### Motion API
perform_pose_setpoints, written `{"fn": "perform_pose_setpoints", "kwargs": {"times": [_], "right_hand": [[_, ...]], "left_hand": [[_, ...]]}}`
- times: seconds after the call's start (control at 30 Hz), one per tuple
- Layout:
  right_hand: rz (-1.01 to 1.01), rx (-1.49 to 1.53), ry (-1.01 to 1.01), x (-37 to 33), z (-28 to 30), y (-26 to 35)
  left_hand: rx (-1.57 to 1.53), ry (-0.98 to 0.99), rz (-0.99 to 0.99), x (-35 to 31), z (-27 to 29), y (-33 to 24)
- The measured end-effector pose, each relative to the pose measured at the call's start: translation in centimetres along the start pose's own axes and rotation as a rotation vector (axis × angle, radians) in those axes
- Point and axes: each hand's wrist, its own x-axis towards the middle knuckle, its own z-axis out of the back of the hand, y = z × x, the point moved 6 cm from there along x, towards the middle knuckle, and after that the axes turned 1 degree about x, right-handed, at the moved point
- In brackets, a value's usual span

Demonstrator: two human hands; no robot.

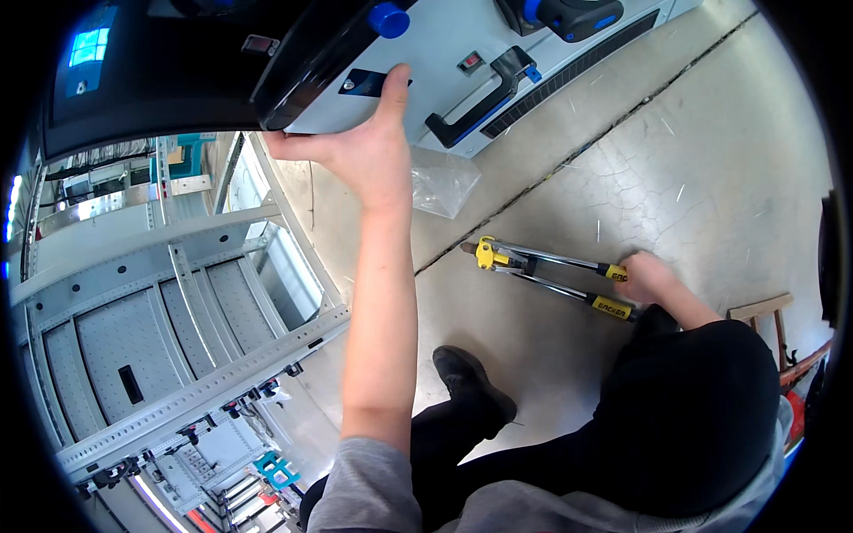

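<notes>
My left hand [373, 147] reaches up to the lower edge of a grey and black machine [333, 111]. Its thumb lies against the grey side, and the other fingers wrap round the edge, partly hidden beneath it. Low on the right, my right hand [647, 277] grips the upper handle of a two-arm hand riveter [553, 258]. The tool has a yellow head, chrome arms and black-and-yellow grips. Its arms stand slightly apart, with the head pointing left above the floor. The lower handle [613, 306] appears free of my fingers.
A perforated grey metal frame [204, 382] fills the left side. Clear plastic film [444, 184] lies on the concrete floor [702, 169] under the machine. My black shoe [471, 382] stands below the riveter. Something wooden [760, 306] is at the far right.
</notes>
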Motion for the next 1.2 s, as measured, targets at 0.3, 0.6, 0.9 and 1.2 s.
{"fn": "perform_pose_setpoints", "kwargs": {"times": [0.3,0.6,0.9,1.2], "right_hand": [[0.059,0.023,0.052,1.3,1.0,0.2],[0.064,0.067,0.179,2.5,2.2,0.3],[0.051,0.08,0.252,3.0,2.9,0.5],[0.07,0.089,0.29,3.1,3.1,0.2]], "left_hand": [[0.066,0.163,-0.159,-0.7,2.1,2.8],[-0.039,0.008,0.065,-0.9,-0.1,0.7],[0.107,-0.045,0.154,-2.7,-1.8,-1.5],[0.283,-0.227,0.09,-3.7,0.8,-2.2]]}}
